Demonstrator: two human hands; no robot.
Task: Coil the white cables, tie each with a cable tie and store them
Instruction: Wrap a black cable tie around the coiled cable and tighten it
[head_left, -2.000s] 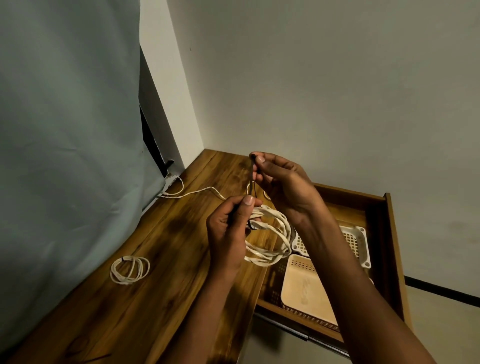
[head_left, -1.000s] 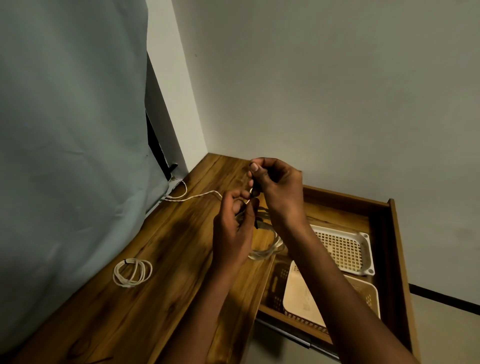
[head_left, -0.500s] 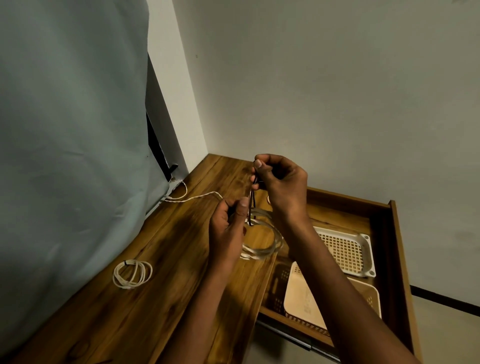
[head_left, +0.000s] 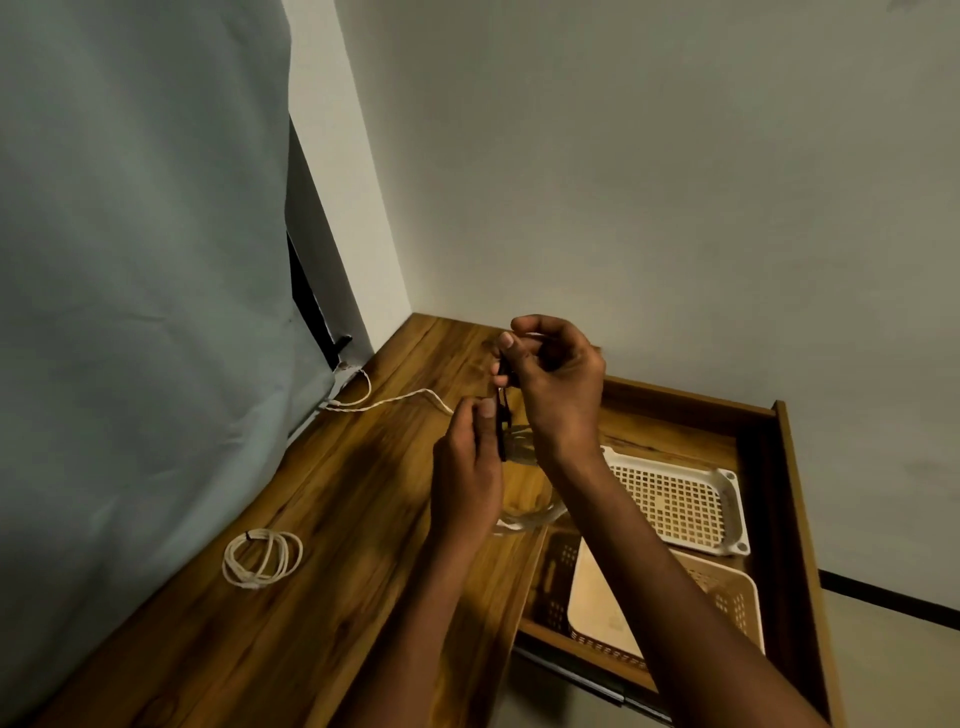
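Now right hand (head_left: 558, 382) pinches top of black cable tie (head_left: 503, 426), lifted slightly since half a second ago; left hand (head_left: 470, 467) grips coil (head_left: 524, 512) and tie's lower part. We judge tie being drawn tight, so storing comes next. Coil hangs over desk (head_left: 332, 499) right edge, above open drawer (head_left: 779, 519) with baskets (head_left: 680, 499). Tied coil (head_left: 262, 558) lies near desk's left edge. Tie's loop hidden behind fingers; coil blurred.
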